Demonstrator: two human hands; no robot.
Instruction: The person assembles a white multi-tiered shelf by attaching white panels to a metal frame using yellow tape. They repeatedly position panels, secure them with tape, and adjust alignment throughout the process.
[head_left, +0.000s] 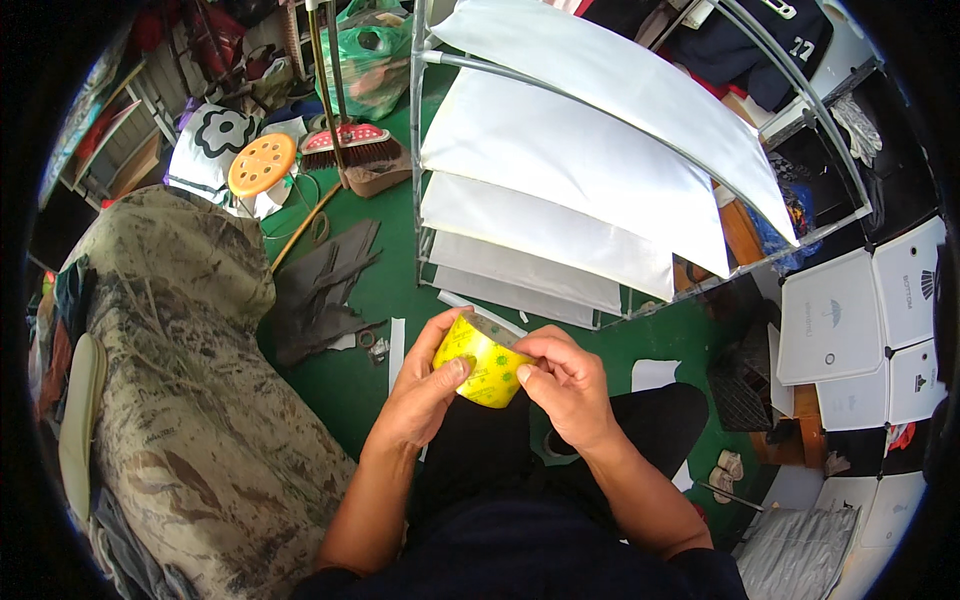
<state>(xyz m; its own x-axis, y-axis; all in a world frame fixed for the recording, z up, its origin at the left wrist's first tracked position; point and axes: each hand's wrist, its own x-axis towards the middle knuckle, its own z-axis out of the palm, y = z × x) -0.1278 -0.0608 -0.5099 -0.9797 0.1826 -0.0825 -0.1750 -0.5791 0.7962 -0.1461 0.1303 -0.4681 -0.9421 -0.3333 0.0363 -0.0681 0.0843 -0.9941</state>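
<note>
Together, both hands (418,392) (573,388) clamp a short, glossy yellow cylinder (486,368) patterned in green.

Green floor (396,262) — grey metal rack (417,150) with white shelves (580,135) up front, camouflage-patterned cover (190,370) left, round orange stool (262,165) upper left — white cabinet doors (835,312) right, bright light.

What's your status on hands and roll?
Left hand gripping yellow roll. Right hand pinching at its right edge. Nothing blocking; white-sheeted rack beyond.
</note>
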